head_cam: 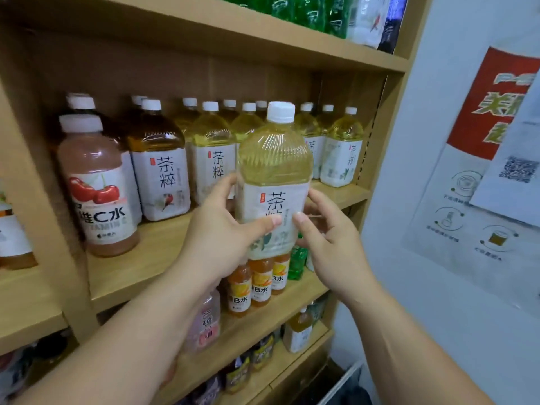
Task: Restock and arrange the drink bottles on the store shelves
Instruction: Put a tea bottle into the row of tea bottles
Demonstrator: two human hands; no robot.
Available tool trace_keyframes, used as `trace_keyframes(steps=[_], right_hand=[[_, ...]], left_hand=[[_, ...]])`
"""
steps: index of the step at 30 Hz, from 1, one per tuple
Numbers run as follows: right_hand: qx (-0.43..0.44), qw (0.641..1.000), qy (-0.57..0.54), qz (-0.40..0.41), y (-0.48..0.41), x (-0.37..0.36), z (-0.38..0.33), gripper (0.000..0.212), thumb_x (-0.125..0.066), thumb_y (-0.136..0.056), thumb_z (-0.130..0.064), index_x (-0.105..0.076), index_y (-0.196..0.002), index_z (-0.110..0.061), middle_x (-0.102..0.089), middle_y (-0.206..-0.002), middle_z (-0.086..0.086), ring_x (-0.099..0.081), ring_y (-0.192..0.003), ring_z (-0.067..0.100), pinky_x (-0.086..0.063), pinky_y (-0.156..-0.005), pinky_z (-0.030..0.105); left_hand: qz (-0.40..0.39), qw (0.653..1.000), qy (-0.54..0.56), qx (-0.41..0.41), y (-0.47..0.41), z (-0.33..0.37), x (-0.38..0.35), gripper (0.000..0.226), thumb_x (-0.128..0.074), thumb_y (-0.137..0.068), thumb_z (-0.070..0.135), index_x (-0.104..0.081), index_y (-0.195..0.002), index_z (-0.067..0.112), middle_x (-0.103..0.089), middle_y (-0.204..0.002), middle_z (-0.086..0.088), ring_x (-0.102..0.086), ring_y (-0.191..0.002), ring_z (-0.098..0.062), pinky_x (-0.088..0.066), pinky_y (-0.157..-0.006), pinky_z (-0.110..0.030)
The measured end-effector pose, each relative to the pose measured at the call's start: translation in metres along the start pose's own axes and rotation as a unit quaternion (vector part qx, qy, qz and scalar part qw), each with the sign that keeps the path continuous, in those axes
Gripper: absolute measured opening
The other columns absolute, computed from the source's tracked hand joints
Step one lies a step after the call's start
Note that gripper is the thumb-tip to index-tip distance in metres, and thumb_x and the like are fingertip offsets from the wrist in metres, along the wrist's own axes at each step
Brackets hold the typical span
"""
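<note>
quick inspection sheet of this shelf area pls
surface: wooden shelf, bare board at the front
job's things: pale tea bottle held upright in front of the shelf; matching tea bottles in rows behind
clutter: cherry drink bottle at the left front
grippers: left hand and right hand both grip the pale tea bottle at its label
cables: nothing seen
surroundings: posters on the right wall; orange bottles on the shelf below

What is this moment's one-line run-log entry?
left hand: grips yellow tea bottle | right hand: grips it too | bottle: upright, capped, held in front of middle shelf | status: not yet shelved
</note>
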State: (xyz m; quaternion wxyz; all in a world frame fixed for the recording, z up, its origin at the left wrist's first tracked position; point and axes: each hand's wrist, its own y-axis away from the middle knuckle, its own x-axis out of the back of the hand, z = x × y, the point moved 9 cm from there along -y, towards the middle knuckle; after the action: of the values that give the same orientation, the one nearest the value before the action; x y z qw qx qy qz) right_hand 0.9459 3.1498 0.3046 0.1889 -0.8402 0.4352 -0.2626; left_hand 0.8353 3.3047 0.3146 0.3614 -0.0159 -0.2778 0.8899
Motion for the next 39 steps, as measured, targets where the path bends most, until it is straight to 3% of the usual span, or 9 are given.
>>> trace_keyframes(steps=[4, 12, 18, 21, 24, 28, 31, 34, 39], right_hand=[[-0.002, 1.0, 0.005, 0.019, -0.032, 0.019, 0.024, 0.043, -0.052, -0.104, -0.031, -0.053, -0.146, -0.039, -0.067, -0.131, -0.002, -0.065, -0.118, 0.02, -0.057, -0.095, 0.052], [-0.011, 0.999, -0.012, -0.036, -0.095, 0.031, 0.073, 0.039, -0.051, -0.108, -0.021, -0.056, -0.144, -0.035, -0.068, -0.128, 0.0, -0.066, -0.115, 0.019, -0.058, -0.095, 0.051], [-0.003, 0.998, -0.016, -0.052, -0.133, 0.043, 0.114, 0.043, -0.054, -0.106, -0.02, -0.054, -0.148, -0.031, -0.069, -0.122, 0.001, -0.066, -0.111, 0.015, -0.057, -0.095, 0.043], [0.015, 0.999, -0.007, -0.051, -0.145, 0.046, 0.127, 0.044, -0.057, -0.105, -0.026, -0.053, -0.147, -0.036, -0.068, -0.116, -0.006, -0.066, -0.099, 0.004, -0.056, -0.082, 0.025], [0.024, 0.998, 0.008, -0.06, -0.153, 0.046, 0.141, 0.045, -0.057, -0.105, -0.029, -0.05, -0.149, -0.033, -0.066, -0.12, -0.004, -0.065, -0.102, 0.006, -0.057, -0.089, 0.032], [0.022, 0.998, 0.011, -0.052, -0.163, 0.048, 0.161, 0.046, -0.054, -0.106, -0.03, -0.047, -0.151, -0.031, -0.064, -0.126, -0.001, -0.063, -0.112, 0.009, -0.056, -0.096, 0.04], [0.019, 0.998, 0.025, -0.046, -0.169, 0.05, 0.173, 0.044, -0.056, -0.105, -0.029, -0.05, -0.148, -0.029, -0.065, -0.126, -0.002, -0.063, -0.11, 0.008, -0.055, -0.096, 0.037], [0.02, 0.998, 0.058, -0.006, -0.173, 0.059, 0.183, 0.041, -0.061, -0.103, -0.026, -0.056, -0.143, -0.027, -0.065, -0.116, -0.006, -0.061, -0.101, 0.0, -0.051, -0.089, 0.025], [0.009, 0.994, 0.108, 0.034, -0.185, 0.073, 0.197, 0.04, -0.067, -0.099, -0.023, -0.063, -0.138, -0.019, -0.066, -0.104, -0.005, -0.061, -0.094, 0.01, -0.052, -0.088, 0.03]], left_hand=[[0.011, 0.998, -0.061, -0.021, -0.031, -0.001, -0.028, 0.068, -0.082, -0.058, 0.064, -0.055, -0.12, 0.053, -0.072, -0.11, 0.028, -0.07, -0.097, 0.006, -0.064, -0.078, -0.035], [0.052, 0.993, -0.103, 0.016, -0.078, -0.028, -0.068, 0.063, -0.084, -0.062, 0.057, -0.057, -0.117, 0.048, -0.075, -0.105, 0.023, -0.072, -0.096, 0.001, -0.064, -0.08, -0.04], [0.09, 0.987, -0.119, 0.053, -0.097, -0.052, -0.101, 0.058, -0.083, -0.073, 0.049, -0.057, -0.125, 0.041, -0.073, -0.117, 0.018, -0.069, -0.107, -0.004, -0.061, -0.09, -0.044], [0.1, 0.983, -0.14, 0.056, -0.102, -0.057, -0.108, 0.056, -0.08, -0.079, 0.048, -0.055, -0.129, 0.042, -0.071, -0.121, 0.02, -0.067, -0.111, -0.004, -0.059, -0.094, -0.045], [0.11, 0.973, -0.194, 0.059, -0.109, -0.059, -0.114, 0.052, -0.079, -0.083, 0.048, -0.052, -0.127, 0.043, -0.068, -0.118, 0.024, -0.064, -0.11, -0.002, -0.057, -0.097, -0.043], [0.089, 0.959, -0.262, 0.057, -0.128, -0.063, -0.129, 0.066, -0.076, -0.085, 0.054, -0.046, -0.14, 0.035, -0.069, -0.129, 0.013, -0.065, -0.114, -0.013, -0.055, -0.094, -0.039], [0.066, 0.955, -0.285, 0.05, -0.14, -0.068, -0.14, 0.065, -0.072, -0.088, 0.053, -0.041, -0.142, 0.032, -0.066, -0.132, 0.009, -0.062, -0.112, -0.014, -0.047, -0.083, -0.03], [0.04, 0.953, -0.297, 0.046, -0.148, -0.077, -0.152, 0.062, -0.068, -0.092, 0.049, -0.04, -0.143, 0.025, -0.057, -0.138, 0.002, -0.054, -0.123, -0.017, -0.039, -0.093, -0.028], [0.004, 0.94, -0.333, 0.069, -0.163, -0.089, -0.164, 0.059, -0.062, -0.097, 0.047, -0.043, -0.145, 0.017, -0.045, -0.136, -0.003, -0.049, -0.128, -0.022, -0.036, -0.102, -0.028]])
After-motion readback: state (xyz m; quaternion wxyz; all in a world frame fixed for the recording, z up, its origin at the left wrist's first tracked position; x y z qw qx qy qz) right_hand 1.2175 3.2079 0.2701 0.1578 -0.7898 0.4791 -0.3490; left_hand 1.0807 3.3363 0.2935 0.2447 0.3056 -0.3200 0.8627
